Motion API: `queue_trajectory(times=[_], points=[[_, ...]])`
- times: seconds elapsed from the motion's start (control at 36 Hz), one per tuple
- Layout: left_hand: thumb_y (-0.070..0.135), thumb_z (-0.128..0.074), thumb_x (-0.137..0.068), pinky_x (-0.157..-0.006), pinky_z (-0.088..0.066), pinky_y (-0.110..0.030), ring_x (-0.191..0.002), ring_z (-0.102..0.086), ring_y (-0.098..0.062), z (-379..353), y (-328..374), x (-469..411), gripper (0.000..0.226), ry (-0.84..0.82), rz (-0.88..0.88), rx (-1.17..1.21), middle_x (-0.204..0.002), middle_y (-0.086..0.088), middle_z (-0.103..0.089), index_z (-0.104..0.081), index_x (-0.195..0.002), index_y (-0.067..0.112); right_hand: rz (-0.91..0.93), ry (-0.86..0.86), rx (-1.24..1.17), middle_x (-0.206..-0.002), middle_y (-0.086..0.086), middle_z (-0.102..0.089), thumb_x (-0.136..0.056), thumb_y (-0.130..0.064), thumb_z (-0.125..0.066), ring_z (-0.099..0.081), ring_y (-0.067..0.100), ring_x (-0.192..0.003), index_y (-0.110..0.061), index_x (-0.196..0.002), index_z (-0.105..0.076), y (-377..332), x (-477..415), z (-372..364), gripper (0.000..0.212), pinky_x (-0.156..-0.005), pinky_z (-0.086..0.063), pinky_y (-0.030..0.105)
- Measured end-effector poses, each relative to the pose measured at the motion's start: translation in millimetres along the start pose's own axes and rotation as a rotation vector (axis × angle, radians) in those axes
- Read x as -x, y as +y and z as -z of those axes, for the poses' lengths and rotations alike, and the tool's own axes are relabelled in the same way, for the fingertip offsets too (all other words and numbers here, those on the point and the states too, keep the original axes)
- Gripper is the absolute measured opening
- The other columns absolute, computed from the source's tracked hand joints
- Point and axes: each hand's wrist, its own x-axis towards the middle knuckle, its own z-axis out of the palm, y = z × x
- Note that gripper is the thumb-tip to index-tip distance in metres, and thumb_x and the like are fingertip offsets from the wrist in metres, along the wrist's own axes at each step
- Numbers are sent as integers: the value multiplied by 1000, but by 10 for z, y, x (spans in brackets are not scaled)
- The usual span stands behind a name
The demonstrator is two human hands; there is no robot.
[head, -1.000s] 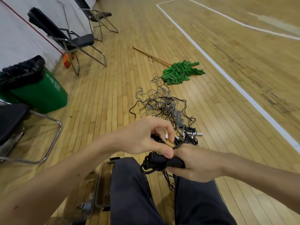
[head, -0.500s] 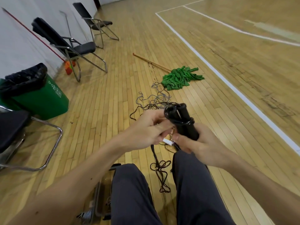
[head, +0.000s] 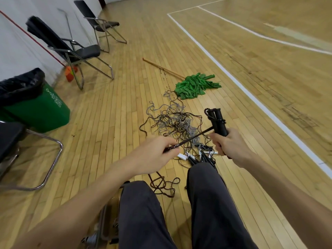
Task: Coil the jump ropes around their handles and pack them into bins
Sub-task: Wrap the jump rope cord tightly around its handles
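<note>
- R hand (head: 231,150), centre-right: fingers curled tight round black handles (head: 218,123), tops tilted up, a few rope turns on them.
- L hand (head: 154,155), centre: thumb + fingers pinch dark rope (head: 192,138), taut up to the handles.
- Tangled rope pile (head: 174,123) on floor (head: 116,114), just above the hands.
- Green mop (head: 195,86), upper centre.
- Clear bin (head: 102,220), bottom edge, mostly hidden.

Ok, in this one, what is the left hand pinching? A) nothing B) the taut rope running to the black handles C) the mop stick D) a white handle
B: the left hand pinches the rope, stretched taut to the black handles gripped by the right hand.
</note>
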Motion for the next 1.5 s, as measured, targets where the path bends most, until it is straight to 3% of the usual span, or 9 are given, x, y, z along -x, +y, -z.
queue_trajectory(times=[0.08, 0.36, 0.58, 0.75, 0.97, 1.11, 1.31, 1.39, 1.5], points=[[38, -44, -105, -69, -49, -32, -69, -55, -7, 2, 62, 6, 32, 33, -35, -206, -79, 7, -63, -66, -116, 18, -82, 11, 61, -60, 7, -39, -97, -12, -60, -34, 19, -47, -7, -79, -49, 124, -94, -26, 22, -50, -28, 33], [44, -28, -108, -68, -51, -31, -83, -60, -16, 123, 165, -6, 40, -3, -189, -633, -89, 7, -57, -59, -106, 19, -212, -227, 464, -70, 7, -51, -94, -22, -62, -46, 19, -55, -7, -92, -55, 332, -74, -254, 16, -51, -36, 29], [44, -36, -105, -75, -53, -28, -86, -61, -13, 357, 277, -79, 38, -95, -277, -716, -93, 6, -62, -63, -107, 17, -354, -597, 550, -62, 7, -47, -91, -7, -57, -38, 14, -41, -5, -90, -57, 193, 81, -446, 2, -38, -31, 21], [47, -44, -102, -77, -54, -35, -87, -62, -16, 461, 280, -150, 39, -132, -275, -730, -89, 2, -65, -66, -99, 14, -355, -774, 674, -56, 1, -46, -91, -10, -58, -38, 14, -42, -7, -80, -56, 160, 228, -597, 12, -40, -32, 24], [45, -54, -99, -79, -54, -36, -84, -64, -9, 476, 173, -235, 31, -236, -228, -526, -89, 6, -70, -73, -102, 20, -313, -926, 780, -54, 2, -45, -91, -10, -57, -37, 14, -39, -9, -69, -53, 69, 472, -699, 22, -45, -31, 26], [38, -61, -97, -59, -45, -15, -67, -60, -8, 508, 158, -283, 22, -295, -193, -291, -73, 8, -66, -74, -92, 21, -305, -1019, 735, -64, 11, -43, -92, -10, -57, -37, 15, -45, -6, -81, -54, -4, 594, -744, 13, -44, -31, 24], [26, -70, -92, -64, -52, -34, -66, -64, -18, 536, -15, -329, 10, -345, -216, 63, -67, 7, -69, -73, -84, 32, -227, -1127, 628, -74, 17, -47, -94, -15, -58, -37, 25, -51, -5, -85, -57, -161, 799, -766, 13, -39, -34, 17], [22, -70, -93, -56, -43, -24, -58, -55, -12, 464, -80, -344, 14, -369, -204, 178, -66, 7, -67, -73, -82, 30, -162, -1117, 643, -75, 18, -49, -95, -21, -60, -43, 28, -62, -4, -85, -59, -257, 885, -761, 20, -48, -37, 26], [23, -73, -90, -49, -34, -27, -56, -45, -26, 349, -211, -337, 9, -376, -147, 381, -67, -4, -69, -78, -83, 19, -99, -1121, 575, -63, 6, -49, -95, -20, -61, -45, 23, -58, -10, -71, -53, -359, 998, -745, 27, -57, -36, 33]])
